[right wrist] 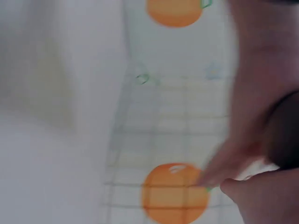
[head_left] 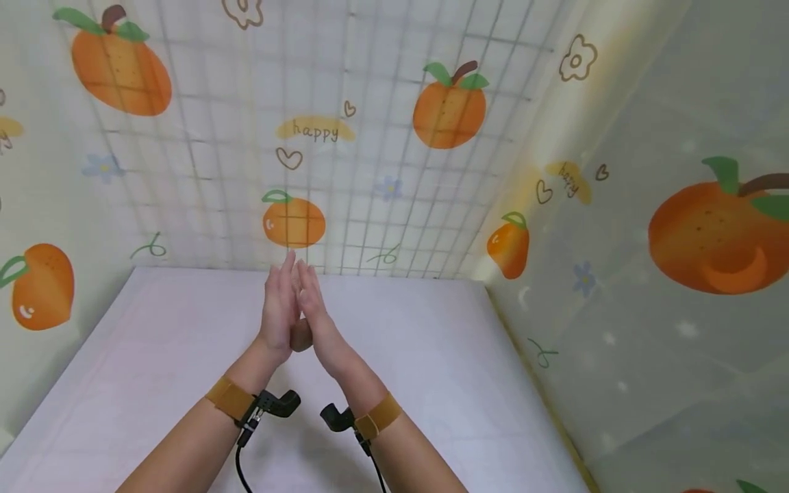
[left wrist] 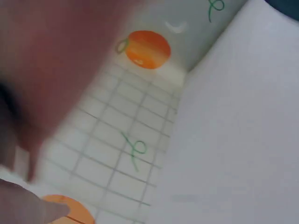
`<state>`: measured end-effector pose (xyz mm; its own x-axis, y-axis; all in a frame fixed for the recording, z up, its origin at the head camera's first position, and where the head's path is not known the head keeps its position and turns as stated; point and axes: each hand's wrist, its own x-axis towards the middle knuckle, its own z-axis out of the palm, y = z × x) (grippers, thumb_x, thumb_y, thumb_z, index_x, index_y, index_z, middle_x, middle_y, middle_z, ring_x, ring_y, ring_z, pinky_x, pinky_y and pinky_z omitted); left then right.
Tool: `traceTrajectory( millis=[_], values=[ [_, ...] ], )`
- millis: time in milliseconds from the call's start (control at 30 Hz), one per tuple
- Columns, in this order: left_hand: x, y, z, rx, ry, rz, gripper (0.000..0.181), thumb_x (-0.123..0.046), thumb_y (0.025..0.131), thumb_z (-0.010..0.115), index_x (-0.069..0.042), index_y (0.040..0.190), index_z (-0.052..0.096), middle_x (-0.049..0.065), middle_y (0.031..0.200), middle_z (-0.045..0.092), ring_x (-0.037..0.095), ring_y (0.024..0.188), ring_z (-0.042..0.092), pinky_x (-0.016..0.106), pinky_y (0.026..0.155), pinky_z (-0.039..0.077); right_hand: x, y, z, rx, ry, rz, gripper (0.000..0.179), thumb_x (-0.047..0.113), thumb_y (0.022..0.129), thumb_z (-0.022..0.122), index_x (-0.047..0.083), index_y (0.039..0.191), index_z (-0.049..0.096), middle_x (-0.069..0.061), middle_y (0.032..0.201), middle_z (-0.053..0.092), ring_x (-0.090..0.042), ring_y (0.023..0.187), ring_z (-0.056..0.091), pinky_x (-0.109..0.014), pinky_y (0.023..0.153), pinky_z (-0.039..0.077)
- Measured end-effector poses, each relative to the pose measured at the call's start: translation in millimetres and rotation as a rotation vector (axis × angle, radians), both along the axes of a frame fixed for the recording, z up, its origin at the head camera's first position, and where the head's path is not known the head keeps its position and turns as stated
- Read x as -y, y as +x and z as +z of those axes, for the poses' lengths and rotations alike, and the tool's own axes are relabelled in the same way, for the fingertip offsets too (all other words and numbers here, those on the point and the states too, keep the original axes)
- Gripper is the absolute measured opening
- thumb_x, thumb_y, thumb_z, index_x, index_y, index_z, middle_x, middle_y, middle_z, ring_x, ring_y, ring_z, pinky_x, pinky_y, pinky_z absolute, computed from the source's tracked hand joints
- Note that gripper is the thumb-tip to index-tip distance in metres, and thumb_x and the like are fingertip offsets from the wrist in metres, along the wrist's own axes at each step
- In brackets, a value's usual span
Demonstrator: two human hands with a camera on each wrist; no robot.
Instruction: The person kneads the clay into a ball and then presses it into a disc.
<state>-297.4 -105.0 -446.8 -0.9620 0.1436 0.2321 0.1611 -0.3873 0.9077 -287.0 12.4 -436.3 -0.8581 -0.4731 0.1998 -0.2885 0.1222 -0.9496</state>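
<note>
Brown lump [head_left: 301,337] between palms of straight-fingered hands [head_left: 277,318] [head_left: 323,326], above white table [head_left: 431,356].

"What surrounds the white desk [head_left: 431,356]?"
"Curtains [head_left: 43,185] printed with oranges [head_left: 294,222], left, right and far."
"Anything behind the far curtain [head_left: 216,75]?"
"A wire grid [head_left: 370,171] shows through. The right curtain [head_left: 616,322] looks greyer."

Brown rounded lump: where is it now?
The brown rounded lump is left of the head view's centre, between the lower palms of the left hand and right hand, seen against the flat white tabletop.
</note>
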Motion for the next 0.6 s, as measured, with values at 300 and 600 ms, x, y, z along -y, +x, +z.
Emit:
traceTrajectory(
  millis=[300,600],
  values=[
    [-14.4,13.2,-12.2,0.044,-0.001,-0.095,0.080,-0.078,0.104,0.010,-0.038,0.173,0.015,-0.021,0.154,0.046,0.015,0.150,0.030,0.056,0.127,0.019,0,-18.6,20.4,-0.056,0.024,-0.105,0.060,0.074,0.105,0.025,0.066,0.162,0.008,0.026,0.176,-0.018,-0.024,0.168,-0.010,-0.078,0.126,0.001],
    [-3.8,5.1,8.5,0.007,0.013,-0.030,0.078,-0.078,0.104,0.012,-0.041,0.173,0.003,-0.013,0.182,0.002,0.016,0.168,0.001,0.064,0.132,-0.005,2,-7.7,2.9,-0.014,-0.024,-0.087,0.078,0.081,0.101,0.027,0.051,0.170,0.009,0.022,0.178,-0.014,-0.017,0.168,-0.011,-0.076,0.127,0.001]
  ],
)
